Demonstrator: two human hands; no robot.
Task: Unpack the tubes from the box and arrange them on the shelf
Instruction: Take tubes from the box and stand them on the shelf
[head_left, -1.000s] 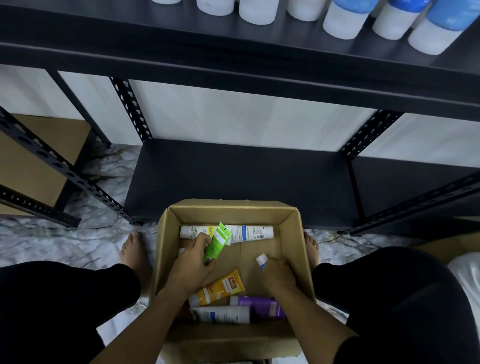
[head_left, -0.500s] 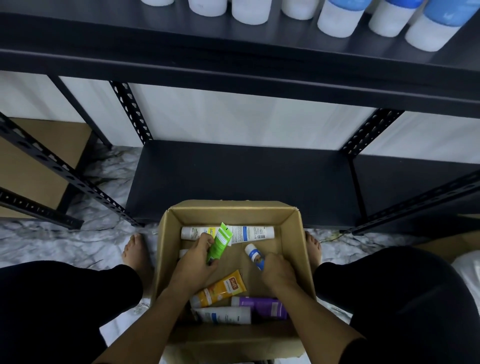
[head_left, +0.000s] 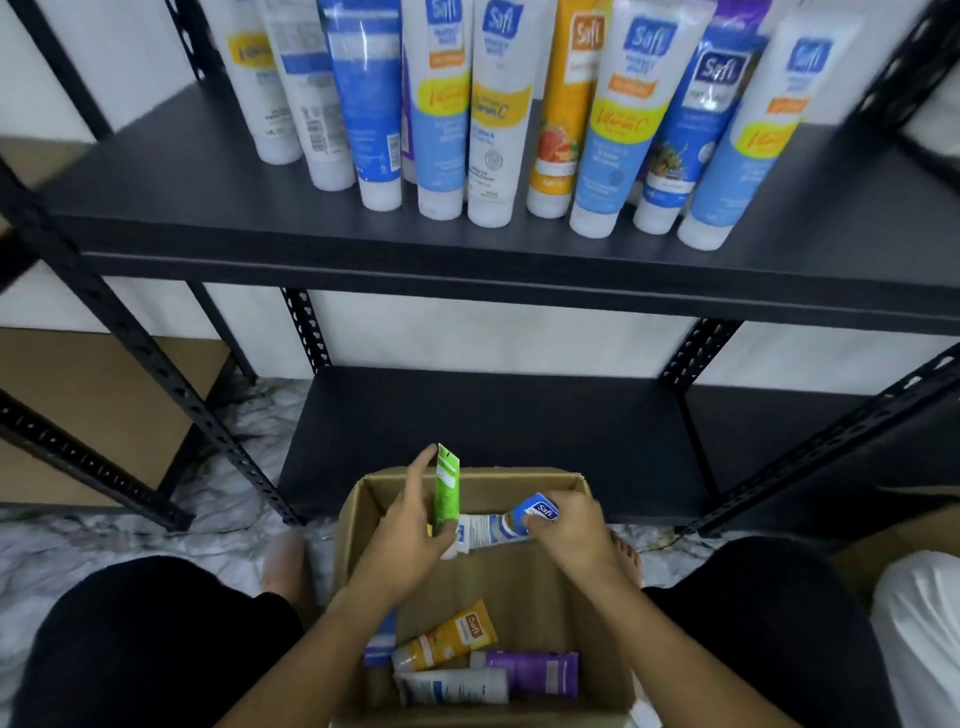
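Note:
An open cardboard box (head_left: 602, 623) sits on the floor between my knees. My left hand (head_left: 410, 535) holds a green tube (head_left: 447, 488) upright above the box's far end. My right hand (head_left: 566, 525) grips a blue-and-white tube (head_left: 524, 517) just beside it. A white tube (head_left: 480, 535) lies across the box's far end under both hands. An orange tube (head_left: 449, 636), a purple tube (head_left: 530, 673) and a white tube (head_left: 457, 686) lie at the near end. Several tubes (head_left: 493, 114) stand cap-down in a row on the black shelf (head_left: 208, 208) above.
A lower black shelf (head_left: 493, 431) lies bare just behind the box. Perforated black uprights (head_left: 130, 358) frame the racks at left and right. My bare feet (head_left: 283, 566) flank the box on marbled flooring. Something white (head_left: 919, 634) lies at the right edge.
Both hands have risen from the box bottom, lifting the green tube and the blue-and-white tube. The camera tilted up, bringing the upper shelf's row of tubes fully into view.

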